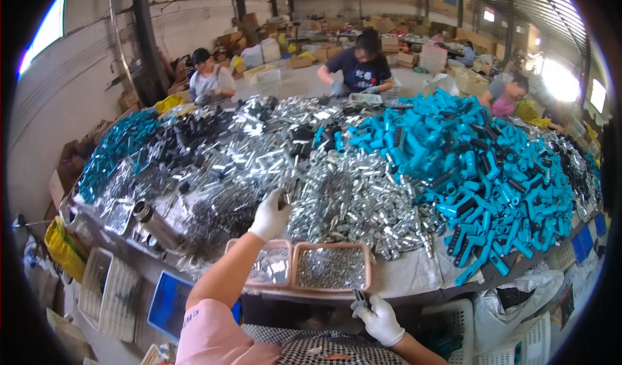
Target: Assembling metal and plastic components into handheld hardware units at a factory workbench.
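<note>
A worker's white-gloved left hand (pixel 271 217) reaches over a heap of metal parts (pixel 353 200) on a crowded table, its fingers bent; whether they grip anything cannot be told. The heap spreads just to the right of that hand. At the near edge, the gloved right hand (pixel 381 321) is closed on a small metal piece (pixel 357 297), which juts up from its fingertips on the left side. Between the hands sit two trays: the right tray (pixel 367 268) of small bits, the left tray (pixel 289 275) of shiny pieces. Teal casings (pixel 479 171) pile high to the right, as three people, one in a dark shirt (pixel 360 72), sit or stand along the far side.
</note>
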`<state>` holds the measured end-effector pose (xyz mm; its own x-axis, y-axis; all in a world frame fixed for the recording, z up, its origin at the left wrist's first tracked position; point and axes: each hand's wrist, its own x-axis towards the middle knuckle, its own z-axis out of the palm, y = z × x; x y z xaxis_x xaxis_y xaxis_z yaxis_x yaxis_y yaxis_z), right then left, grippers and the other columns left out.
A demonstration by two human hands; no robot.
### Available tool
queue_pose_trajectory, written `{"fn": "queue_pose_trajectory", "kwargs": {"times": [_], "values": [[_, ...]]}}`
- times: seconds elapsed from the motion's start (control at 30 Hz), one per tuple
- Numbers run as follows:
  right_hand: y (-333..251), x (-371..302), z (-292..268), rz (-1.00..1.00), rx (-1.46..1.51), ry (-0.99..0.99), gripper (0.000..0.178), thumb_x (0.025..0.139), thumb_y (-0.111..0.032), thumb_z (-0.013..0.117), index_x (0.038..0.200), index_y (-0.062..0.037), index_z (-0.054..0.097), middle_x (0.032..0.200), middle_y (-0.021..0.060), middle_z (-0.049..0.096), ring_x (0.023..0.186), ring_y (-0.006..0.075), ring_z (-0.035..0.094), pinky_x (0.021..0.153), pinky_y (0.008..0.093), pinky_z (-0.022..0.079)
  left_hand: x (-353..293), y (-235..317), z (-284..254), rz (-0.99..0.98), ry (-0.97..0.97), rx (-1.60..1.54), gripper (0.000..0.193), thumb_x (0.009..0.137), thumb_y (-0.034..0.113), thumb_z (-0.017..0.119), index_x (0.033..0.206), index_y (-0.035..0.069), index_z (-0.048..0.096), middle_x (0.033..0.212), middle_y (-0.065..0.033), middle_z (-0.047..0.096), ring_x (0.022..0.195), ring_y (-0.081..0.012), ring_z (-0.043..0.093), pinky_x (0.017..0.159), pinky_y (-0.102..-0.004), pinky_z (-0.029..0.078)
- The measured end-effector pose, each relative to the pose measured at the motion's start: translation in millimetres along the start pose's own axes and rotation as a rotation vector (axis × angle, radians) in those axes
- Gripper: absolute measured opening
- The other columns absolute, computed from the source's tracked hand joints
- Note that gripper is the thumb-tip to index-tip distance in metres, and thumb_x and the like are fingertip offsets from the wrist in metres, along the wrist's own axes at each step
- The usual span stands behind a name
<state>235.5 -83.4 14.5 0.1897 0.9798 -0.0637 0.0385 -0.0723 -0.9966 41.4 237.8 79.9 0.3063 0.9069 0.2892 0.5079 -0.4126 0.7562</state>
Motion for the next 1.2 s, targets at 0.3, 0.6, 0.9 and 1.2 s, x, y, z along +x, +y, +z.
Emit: {"fn": "queue_pose_trajectory", "kwargs": {"times": [0.3, 0.6, 0.9, 1.2], "values": [[-8.2, 5.7, 64.4, -0.316, -0.287, -0.093, 0.035, 0.084, -0.005, 0.064, 0.118, -0.0016, 0.064, 0.098, 0.0215, 0.070, 0.093, 0.0365, 0.070, 0.081, 0.0383, 0.054, -245.4, 54.7, 15.2, -0.167, -0.087, -0.481, 0.031, 0.093, 0.018, 0.070, 0.117, -0.001, 0.064, 0.099, -0.0061, 0.069, 0.091, -0.0104, 0.063, 0.083, -0.0275, 0.053], [-1.0, -13.8, 62.0, -0.254, -0.144, -0.244, 0.085, 0.068, -0.012, 0.080, 0.140, 0.0104, 0.041, 0.116, 0.0178, 0.066, 0.102, 0.0196, 0.065, 0.089, 0.0320, 0.053, -239.4, 62.4, -9.9, 0.158, -0.508, -0.396, 0.017, 0.086, 0.018, 0.070, 0.093, 0.003, 0.071, 0.087, -0.0126, 0.067, 0.080, -0.0259, 0.067, 0.075, -0.0362, 0.054], [-11.3, -22.7, 38.1, -0.403, -0.673, -0.196, 0.056, 0.093, -0.046, 0.064, 0.126, -0.0010, 0.059, 0.086, 0.0229, 0.068, 0.076, 0.0416, 0.069, 0.062, 0.0434, 0.055, -227.3, 51.5, 4.9, -0.059, -0.361, -0.295, 0.033, 0.077, 0.031, 0.075, 0.067, 0.001, 0.065, 0.062, -0.0142, 0.062, 0.056, -0.0217, 0.062, 0.054, -0.0355, 0.049], [-21.6, 5.6, 41.3, -0.157, -0.351, -0.216, 0.040, 0.074, 0.000, 0.067, 0.114, 0.0051, 0.063, 0.092, 0.0134, 0.070, 0.079, 0.0200, 0.068, 0.076, 0.0310, 0.055, -176.1, 9.6, -34.7, -0.061, -0.407, -0.212, 0.048, 0.085, 0.051, 0.070, 0.080, 0.004, 0.074, 0.065, -0.0157, 0.067, 0.060, -0.0294, 0.067, 0.061, -0.0409, 0.054]]}}
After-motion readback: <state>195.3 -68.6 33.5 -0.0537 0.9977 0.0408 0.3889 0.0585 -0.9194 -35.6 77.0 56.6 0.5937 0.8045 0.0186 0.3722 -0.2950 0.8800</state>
